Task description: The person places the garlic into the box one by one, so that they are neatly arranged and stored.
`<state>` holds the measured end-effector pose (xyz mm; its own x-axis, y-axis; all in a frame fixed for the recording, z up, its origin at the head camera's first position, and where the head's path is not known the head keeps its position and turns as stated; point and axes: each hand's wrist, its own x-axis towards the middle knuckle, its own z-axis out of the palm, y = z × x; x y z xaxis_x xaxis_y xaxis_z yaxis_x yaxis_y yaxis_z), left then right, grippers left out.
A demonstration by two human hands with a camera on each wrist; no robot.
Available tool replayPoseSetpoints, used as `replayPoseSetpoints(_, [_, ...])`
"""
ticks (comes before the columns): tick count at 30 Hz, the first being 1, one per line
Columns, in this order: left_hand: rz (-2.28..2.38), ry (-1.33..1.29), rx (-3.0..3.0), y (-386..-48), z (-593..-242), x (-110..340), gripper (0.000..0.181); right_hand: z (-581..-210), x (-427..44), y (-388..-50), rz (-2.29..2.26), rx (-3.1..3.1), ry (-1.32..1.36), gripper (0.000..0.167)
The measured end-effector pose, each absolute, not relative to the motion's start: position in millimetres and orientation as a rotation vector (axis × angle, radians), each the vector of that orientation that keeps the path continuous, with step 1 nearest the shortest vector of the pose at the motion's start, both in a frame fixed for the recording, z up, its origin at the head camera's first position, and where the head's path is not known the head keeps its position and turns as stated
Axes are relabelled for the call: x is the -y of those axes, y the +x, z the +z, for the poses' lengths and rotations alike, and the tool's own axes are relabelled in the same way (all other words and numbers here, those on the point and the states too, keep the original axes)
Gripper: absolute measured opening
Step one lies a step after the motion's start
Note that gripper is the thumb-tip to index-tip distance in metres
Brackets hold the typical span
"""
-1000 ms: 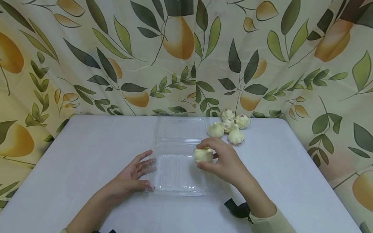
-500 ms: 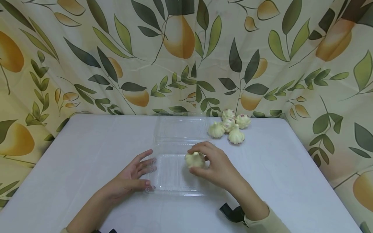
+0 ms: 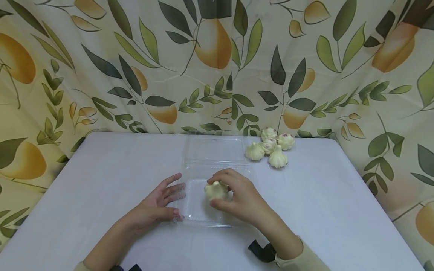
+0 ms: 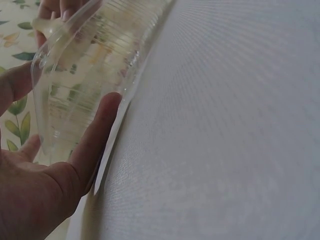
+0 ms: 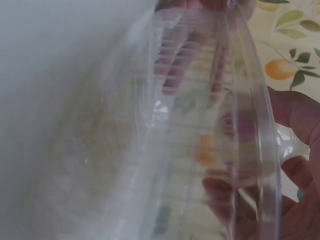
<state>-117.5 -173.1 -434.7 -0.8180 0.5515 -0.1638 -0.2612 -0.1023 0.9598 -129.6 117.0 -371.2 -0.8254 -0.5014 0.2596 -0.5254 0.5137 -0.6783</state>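
A clear plastic clamshell box (image 3: 194, 215) lies unfolded on the table, its lid (image 3: 215, 147) towards the back. My right hand (image 3: 242, 197) holds a pale garlic bulb (image 3: 215, 191) between thumb and fingers, over the box's near tray. Whether the bulb touches the tray floor cannot be told. At the tray's left edge, my left hand (image 3: 154, 209) rests with extended fingers and thumb. In the left wrist view, the left thumb (image 4: 102, 130) lies along the box wall (image 4: 75, 100). The right wrist view looks through the clear wall (image 5: 267, 165), with the right hand (image 5: 300, 205) beyond it.
Several more garlic bulbs (image 3: 278, 157) cluster at the back right of the white-covered table (image 3: 322, 203), right of the lid. Behind the table hangs a curtain (image 3: 210, 90) printed with fruit and leaves. A black strap piece (image 3: 262, 251) sits by the right wrist.
The right hand has carried the garlic bulb leftward and slightly nearer, from the tray's right side towards its middle. The left hand stays at the box edge. The head view shifted slightly.
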Motion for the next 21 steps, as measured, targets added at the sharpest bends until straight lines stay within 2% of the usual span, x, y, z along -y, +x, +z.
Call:
replayPoseSetpoints(12, [1.964, 0.312, -1.654, -119, -432, 174, 0.100, -370, -93, -132, 1.231, 2.709, 1.000, 0.043])
replayPoseSetpoints(21, [1.950, 0.339, -1.661, -120, -434, 174, 0.100, -383, -84, -130, 1.172, 2.819, 0.974, 0.041])
